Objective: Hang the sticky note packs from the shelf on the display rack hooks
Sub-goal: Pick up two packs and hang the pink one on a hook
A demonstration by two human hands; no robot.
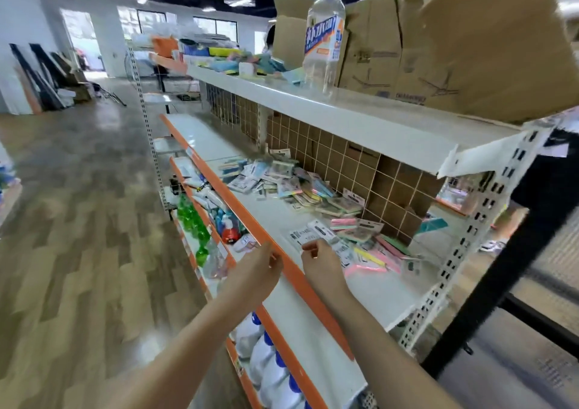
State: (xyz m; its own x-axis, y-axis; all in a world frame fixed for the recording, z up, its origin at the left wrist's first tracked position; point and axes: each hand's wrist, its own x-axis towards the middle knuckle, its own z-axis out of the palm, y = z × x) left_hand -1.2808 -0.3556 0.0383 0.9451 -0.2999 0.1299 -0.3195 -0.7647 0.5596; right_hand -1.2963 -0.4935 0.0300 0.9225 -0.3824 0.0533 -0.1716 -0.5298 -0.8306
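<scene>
Several sticky note packs lie in a loose heap on the white middle shelf, against a wire grid back panel. Nearer me, a pack with a white printed card lies flat on the shelf. My right hand is over the shelf's front and pinches the near edge of that pack. My left hand hovers at the orange shelf lip with fingers loosely curled, holding nothing. Pink and green packs lie to the right of my right hand.
A clear water bottle and cardboard boxes stand on the top shelf. Lower shelves hold green bottles and white bottles with blue caps. A black frame stands right of the shelving. Wood-pattern floor lies to the left.
</scene>
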